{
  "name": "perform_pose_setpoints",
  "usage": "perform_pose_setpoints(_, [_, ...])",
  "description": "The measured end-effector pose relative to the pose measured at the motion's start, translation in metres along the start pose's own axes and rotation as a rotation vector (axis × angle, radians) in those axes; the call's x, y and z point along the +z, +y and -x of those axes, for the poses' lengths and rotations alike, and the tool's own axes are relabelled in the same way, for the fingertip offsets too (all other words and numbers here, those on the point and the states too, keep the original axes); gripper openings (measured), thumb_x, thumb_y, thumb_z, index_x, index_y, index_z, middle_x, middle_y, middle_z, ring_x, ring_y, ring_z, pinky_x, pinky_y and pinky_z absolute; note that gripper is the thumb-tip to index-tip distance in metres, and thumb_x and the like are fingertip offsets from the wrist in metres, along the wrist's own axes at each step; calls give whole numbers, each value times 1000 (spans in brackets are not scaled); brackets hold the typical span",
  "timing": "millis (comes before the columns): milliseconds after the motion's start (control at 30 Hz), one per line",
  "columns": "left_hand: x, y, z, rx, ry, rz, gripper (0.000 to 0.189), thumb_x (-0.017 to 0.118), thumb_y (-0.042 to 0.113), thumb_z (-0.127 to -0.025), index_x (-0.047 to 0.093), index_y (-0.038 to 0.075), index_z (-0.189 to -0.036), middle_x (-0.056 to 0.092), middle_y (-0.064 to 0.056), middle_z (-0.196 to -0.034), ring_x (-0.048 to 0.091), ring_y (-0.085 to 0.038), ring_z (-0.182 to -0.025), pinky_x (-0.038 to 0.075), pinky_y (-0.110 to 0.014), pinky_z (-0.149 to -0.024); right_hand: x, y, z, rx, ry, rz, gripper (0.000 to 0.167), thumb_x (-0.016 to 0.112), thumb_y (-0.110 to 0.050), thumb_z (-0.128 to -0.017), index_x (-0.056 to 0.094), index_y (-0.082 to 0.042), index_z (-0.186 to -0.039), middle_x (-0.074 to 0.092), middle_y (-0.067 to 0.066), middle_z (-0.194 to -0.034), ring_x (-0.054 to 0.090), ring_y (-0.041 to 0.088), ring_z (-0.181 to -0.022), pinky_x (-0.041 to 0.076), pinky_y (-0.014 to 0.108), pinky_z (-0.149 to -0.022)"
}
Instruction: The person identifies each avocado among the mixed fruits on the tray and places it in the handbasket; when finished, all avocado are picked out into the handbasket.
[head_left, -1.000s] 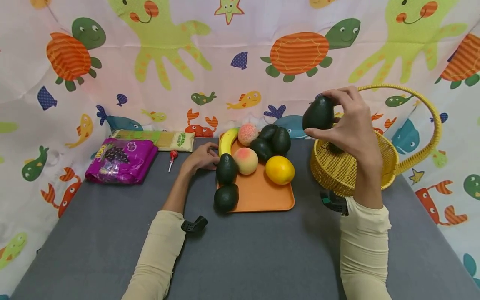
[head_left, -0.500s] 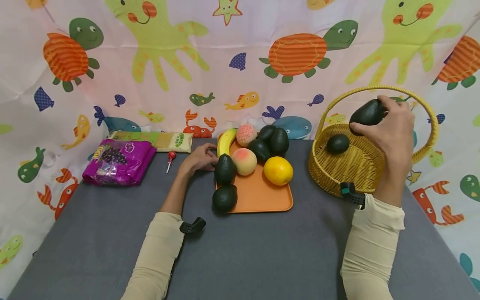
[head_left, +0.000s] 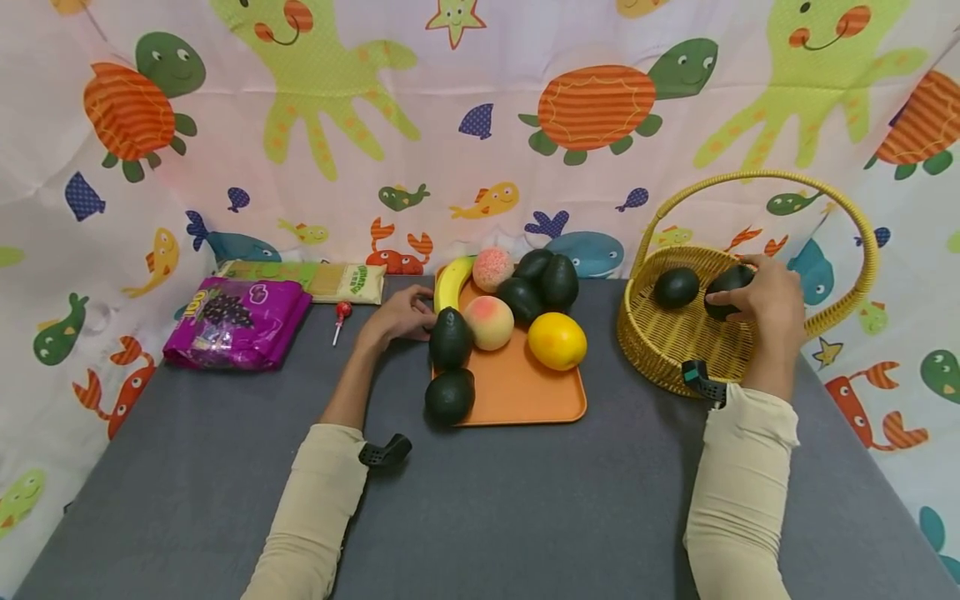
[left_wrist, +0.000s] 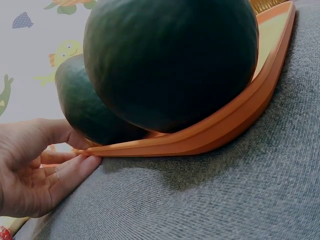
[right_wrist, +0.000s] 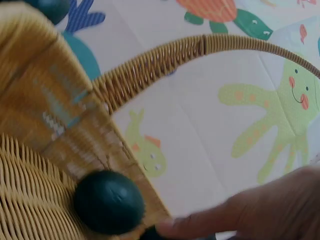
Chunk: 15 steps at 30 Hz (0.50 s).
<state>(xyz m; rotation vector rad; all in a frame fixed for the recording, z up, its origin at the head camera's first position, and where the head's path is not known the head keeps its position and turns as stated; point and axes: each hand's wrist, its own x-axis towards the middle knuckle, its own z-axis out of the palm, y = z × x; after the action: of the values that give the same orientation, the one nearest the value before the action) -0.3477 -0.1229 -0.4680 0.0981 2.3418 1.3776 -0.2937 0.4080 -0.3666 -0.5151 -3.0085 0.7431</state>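
My right hand (head_left: 774, 300) reaches under the handle of the yellow wicker basket (head_left: 651, 358) and grips a dark green avocado (head_left: 724, 292) low inside it. Another avocado (head_left: 676, 287) lies beside it, to the left, also visible in the right wrist view. At the left edge of the orange tray (head_left: 525, 408), my left hand (head_left: 401, 315) pinches the rim between thumb and fingers, as the left wrist view shows. Two avocados (head_left: 450, 339) line that side of the tray. It also bears a banana (head_left: 452, 285), two peaches (head_left: 489, 322), a yellow fruit (head_left: 557, 341) and more avocados (head_left: 558, 283).
On the left of the grey table lie a purple grape-printed bag (head_left: 238, 323), a flat packet (head_left: 348, 283) and a red lollipop (head_left: 342, 312). The basket's tall handle (head_left: 862, 242) arches over its opening. A printed cloth (head_left: 480, 167) hangs behind.
My right hand has carried the avocado rightward from near the basket's left side, then down into the basket beside the other avocado. My left hand stays at the tray.
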Motion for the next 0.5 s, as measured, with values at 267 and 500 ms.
perform_pose_setpoints(267, [-1,-2,1,2,3,11,64,71,21,-97,44,9,-153,64,-13,-116,69,-14,-85,63,-25,-75,4,5,-13,-92,-237,114,78,69,-17,-96,27,10,-156,34,47,-146,38,63,-129,39,76,-108])
perform_pose_setpoints(500, [0,0,2,6,-2,33,63,70,19,-96,44,8,-152,63,-14,-115,70,-14,-82,64,-26,-76,-2,9,-12,-122,-314,118,80,67,-15,-97,22,11,-157,29,47,-148,34,64,-130,35,77,-109])
